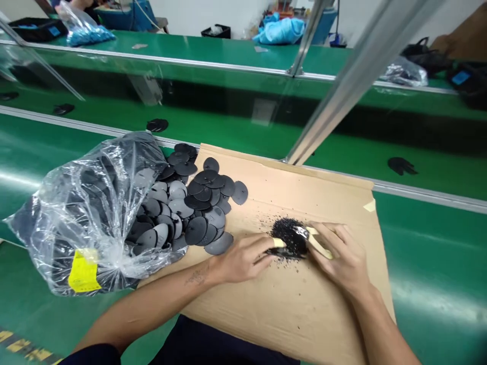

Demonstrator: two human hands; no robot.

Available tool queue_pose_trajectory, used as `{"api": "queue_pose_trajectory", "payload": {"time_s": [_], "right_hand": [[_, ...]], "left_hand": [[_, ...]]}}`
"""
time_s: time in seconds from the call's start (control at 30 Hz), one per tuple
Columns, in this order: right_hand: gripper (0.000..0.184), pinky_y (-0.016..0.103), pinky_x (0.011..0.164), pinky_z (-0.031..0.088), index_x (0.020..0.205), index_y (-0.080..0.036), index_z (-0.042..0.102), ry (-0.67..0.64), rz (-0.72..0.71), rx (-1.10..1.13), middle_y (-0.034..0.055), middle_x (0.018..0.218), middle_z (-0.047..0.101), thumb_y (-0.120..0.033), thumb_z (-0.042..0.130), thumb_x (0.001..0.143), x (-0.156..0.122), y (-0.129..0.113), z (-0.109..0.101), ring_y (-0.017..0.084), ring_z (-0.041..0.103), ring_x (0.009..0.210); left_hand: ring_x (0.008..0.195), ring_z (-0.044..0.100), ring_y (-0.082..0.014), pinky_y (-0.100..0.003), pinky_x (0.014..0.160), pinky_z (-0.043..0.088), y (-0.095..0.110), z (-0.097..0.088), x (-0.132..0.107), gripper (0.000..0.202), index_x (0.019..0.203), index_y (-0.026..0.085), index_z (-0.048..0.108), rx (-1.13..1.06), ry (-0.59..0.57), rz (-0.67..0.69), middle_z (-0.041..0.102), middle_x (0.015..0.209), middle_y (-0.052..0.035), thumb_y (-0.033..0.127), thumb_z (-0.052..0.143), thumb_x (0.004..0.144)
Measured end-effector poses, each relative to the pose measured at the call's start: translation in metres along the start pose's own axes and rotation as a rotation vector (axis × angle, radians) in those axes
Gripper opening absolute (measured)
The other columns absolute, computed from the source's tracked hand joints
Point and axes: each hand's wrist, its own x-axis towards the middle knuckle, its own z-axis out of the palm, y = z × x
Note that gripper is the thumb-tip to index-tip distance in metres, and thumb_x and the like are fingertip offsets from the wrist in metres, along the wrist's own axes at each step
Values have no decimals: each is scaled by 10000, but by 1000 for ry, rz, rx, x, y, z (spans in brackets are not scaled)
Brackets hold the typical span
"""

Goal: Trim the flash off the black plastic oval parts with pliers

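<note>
My left hand (247, 258) and my right hand (338, 251) meet over a small heap of black shavings (291, 235) on a cardboard sheet (297, 304). The left hand's fingers, one wrapped in yellow tape, pinch a thin black piece (283, 252) at the heap's near edge. The right hand is closed round a small tool with a shiny tip (304, 233) that touches the same piece. To the left, black plastic discs (198, 203) spill from a clear plastic bag (95, 213) onto the cardboard.
The cardboard lies on a green bench (429, 263). Behind it runs a green conveyor belt (228, 121) carrying single black parts (401, 165). A slanted metal post (342, 96) rises from the rail. Bags and bins stand on the far bench.
</note>
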Motion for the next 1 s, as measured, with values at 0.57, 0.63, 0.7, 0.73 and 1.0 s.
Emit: {"api": "queue_pose_trajectory", "payload": {"time_s": [0.57,0.63,0.7,0.73,1.0], "right_hand": [[275,354,487,298,868,-254,757,273,191,-345,116,691,696,-523,765,813,-10,111,2,177,470,525],[324,347,516,294,845,-213,768,174,283,-419,136,741,702,-536,747,821,-16,100,0,178,460,565],[353,349,565,327,844,-189,771,47,408,-471,147,821,705,-538,721,828,-18,82,-3,202,492,634],[342,367,628,367,930,-175,771,3,483,-513,162,929,708,-496,679,859,-17,73,-5,242,539,732],[376,472,925,351,1115,-94,698,-176,680,-495,209,1134,634,-374,509,950,-11,35,-16,358,499,1101]], "left_hand": [[898,616,-230,-356,796,535,-4,2,0,284,1088,152,603,-212,85,-247,639,956,-104,389,469,1006],[892,624,-225,-353,813,540,1,-2,-1,337,1012,153,623,-302,132,-382,652,933,-91,448,460,1014],[927,641,-225,-346,852,538,4,-11,2,357,1003,151,642,-354,192,-481,678,938,-78,483,512,989],[953,647,-226,-337,872,534,4,-18,6,346,1022,155,649,-352,222,-511,689,945,-68,487,574,956],[962,661,-186,-300,908,526,-61,-69,135,122,892,170,594,173,350,-486,674,912,-22,266,656,849]]}}
